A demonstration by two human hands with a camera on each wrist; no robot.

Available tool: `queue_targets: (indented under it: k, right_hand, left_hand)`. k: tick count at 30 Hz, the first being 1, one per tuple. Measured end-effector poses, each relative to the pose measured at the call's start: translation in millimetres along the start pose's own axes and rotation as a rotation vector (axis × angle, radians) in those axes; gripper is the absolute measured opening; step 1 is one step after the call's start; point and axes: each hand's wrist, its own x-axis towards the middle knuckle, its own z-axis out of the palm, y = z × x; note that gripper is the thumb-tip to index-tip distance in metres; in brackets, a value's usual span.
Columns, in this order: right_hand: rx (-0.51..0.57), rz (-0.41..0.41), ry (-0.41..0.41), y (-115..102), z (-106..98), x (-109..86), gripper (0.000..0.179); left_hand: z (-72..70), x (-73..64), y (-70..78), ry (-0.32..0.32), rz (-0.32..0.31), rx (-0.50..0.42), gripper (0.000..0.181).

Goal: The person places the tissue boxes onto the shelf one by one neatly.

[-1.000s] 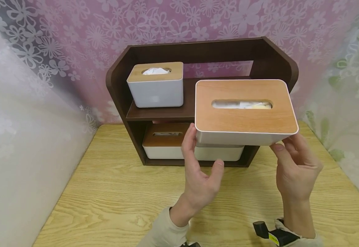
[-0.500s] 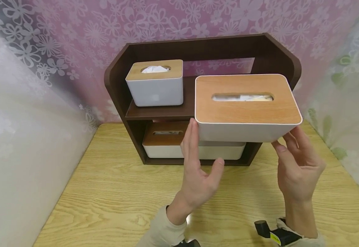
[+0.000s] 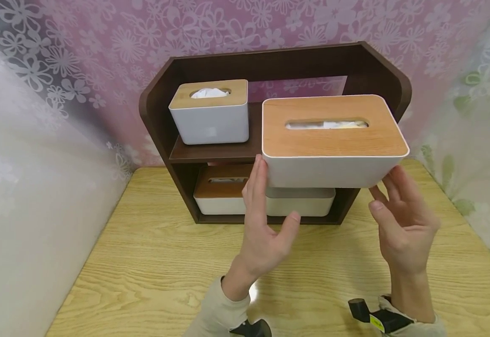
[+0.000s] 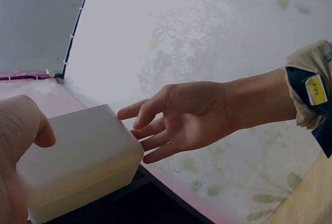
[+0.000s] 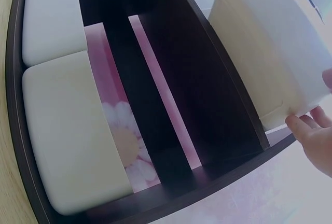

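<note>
Backed by pink floral film and pale flowered curtains at either side, with a light woodgrain tabletop (image 3: 152, 276) below. Standing at the rear of it, a dark brown two-tier shelf (image 3: 160, 107), open at the front so boxes slide in from the near side. Held level at the upper tier's right half, a large white tissue box with a wooden lid (image 3: 333, 140), slot upward and tissue showing through it, its rear end apparently already over the shelf board; cannot tell whether the base rests on the board yet. Pressed flat against the box's left end, the left hand (image 3: 266, 224), fingers straight and thumb spread away, serving as a steadying wall rather than a clasp. Cupped at the right end, the right hand (image 3: 401, 220), fingers relaxed and barely bent, fingertips (image 4: 136, 122) just touching the box's corner, nothing wrapped round it: squeezed lightly between two open palms, likely to keep the load level and the ends free to pass the shelf's sides. Occupying the upper tier's left half, a small square tissue box (image 3: 209, 112), just beside the large one. Filling the lower tier, a second long tissue box (image 3: 228, 196), partly hidden behind the left hand. Strapped at each wrist, a dark camera mount (image 3: 380, 318).
</note>
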Motion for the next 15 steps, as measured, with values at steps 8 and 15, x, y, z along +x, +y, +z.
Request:
queue_targets:
  k: [8,15]
  right_hand:
    - [-0.15,0.062,-0.099,0,-8,-5.1,0.062]
    - [-0.229,0.106,-0.181,0,-12,-5.3,0.068]
  left_hand:
    - [-5.8,2.8,-9.2,-0.055,0.016,0.047,0.09]
    - [-12.5,4.1,-23.1,-0.123,0.006,-0.014,0.097]
